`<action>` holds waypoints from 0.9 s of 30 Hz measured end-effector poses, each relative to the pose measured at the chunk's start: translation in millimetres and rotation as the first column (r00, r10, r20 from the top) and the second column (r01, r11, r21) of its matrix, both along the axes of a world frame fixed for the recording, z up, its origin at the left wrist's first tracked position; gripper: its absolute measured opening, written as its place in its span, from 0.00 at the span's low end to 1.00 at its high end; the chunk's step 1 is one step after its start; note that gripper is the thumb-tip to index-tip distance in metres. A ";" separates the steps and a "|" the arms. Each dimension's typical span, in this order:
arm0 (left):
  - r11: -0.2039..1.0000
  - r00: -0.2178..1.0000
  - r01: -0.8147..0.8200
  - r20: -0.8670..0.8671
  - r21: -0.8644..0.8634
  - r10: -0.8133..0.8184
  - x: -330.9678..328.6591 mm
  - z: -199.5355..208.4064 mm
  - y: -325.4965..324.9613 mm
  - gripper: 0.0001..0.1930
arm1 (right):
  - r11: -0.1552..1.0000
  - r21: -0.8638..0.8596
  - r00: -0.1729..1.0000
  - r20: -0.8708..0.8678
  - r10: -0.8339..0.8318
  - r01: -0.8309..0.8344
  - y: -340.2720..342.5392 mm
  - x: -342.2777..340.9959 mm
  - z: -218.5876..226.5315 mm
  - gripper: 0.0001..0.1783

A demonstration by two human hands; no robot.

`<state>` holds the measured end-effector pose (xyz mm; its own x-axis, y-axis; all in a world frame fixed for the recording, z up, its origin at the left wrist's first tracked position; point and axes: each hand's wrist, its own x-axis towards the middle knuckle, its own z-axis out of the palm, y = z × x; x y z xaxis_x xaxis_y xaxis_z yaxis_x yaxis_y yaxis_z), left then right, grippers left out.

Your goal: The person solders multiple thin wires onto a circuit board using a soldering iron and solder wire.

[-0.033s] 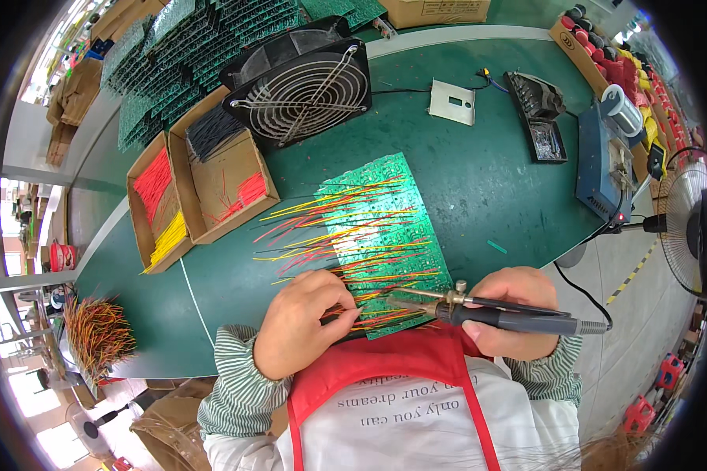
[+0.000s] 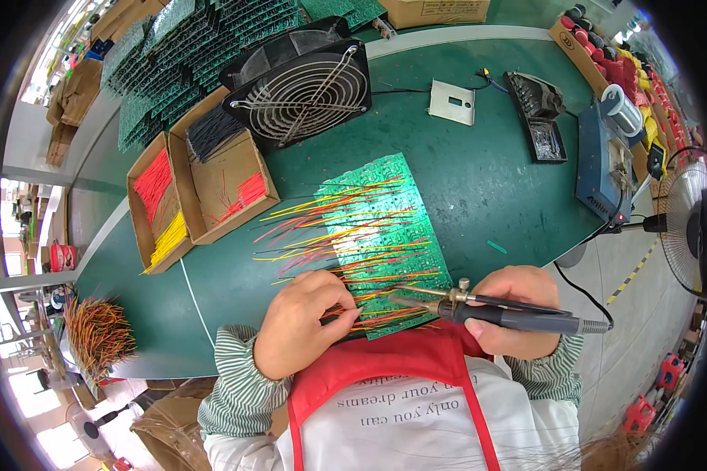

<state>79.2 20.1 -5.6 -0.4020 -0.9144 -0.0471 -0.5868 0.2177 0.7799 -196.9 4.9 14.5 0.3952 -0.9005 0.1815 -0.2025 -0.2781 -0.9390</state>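
Note:
A green circuit board panel (image 2: 420,228) lies on the bench before me. Rows of red, yellow and black wires (image 2: 298,208) run across it and overhang its left edge. At its lower left, my left hand (image 2: 302,318) has thumb and forefinger pinched on a thin wire; which colour I cannot tell. My right hand (image 2: 518,314) is closed round the dark handle of a soldering iron (image 2: 518,317), which has a thin metal feed tube along it. The iron's tip points left over the board's lowest wire rows, close to my left fingertips. Whether it touches a joint is unclear.
Cardboard trays (image 2: 200,180) hold red, yellow and black wires. Behind them stand a black fan (image 2: 306,86) and stacked boards (image 2: 188,55). A blue solder-feeding unit (image 2: 605,165) with a wire spool sits right. A wired bundle (image 2: 98,337) lies at the left edge.
The soldering iron and my right hand have shifted very slightly to the right. My left hand and the board have stayed put.

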 end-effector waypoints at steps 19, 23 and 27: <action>0.961 0.899 -0.273 0.344 -0.041 0.270 126.8 -23.8 -148.1 0.09 | 0.944 0.193 0.953 0.093 -0.289 0.268 -3.9 -29.8 1.5 0.12; 0.960 0.887 -0.266 0.413 0.089 0.207 122.4 -30.9 -152.8 0.09 | 0.934 0.203 0.947 0.072 -0.315 0.295 -7.6 -31.0 -1.3 0.12; 0.979 0.878 -0.201 0.439 -0.022 0.190 120.7 -32.5 -147.0 0.07 | 0.931 0.208 0.946 0.064 -0.318 0.299 -12.0 -29.8 -2.0 0.12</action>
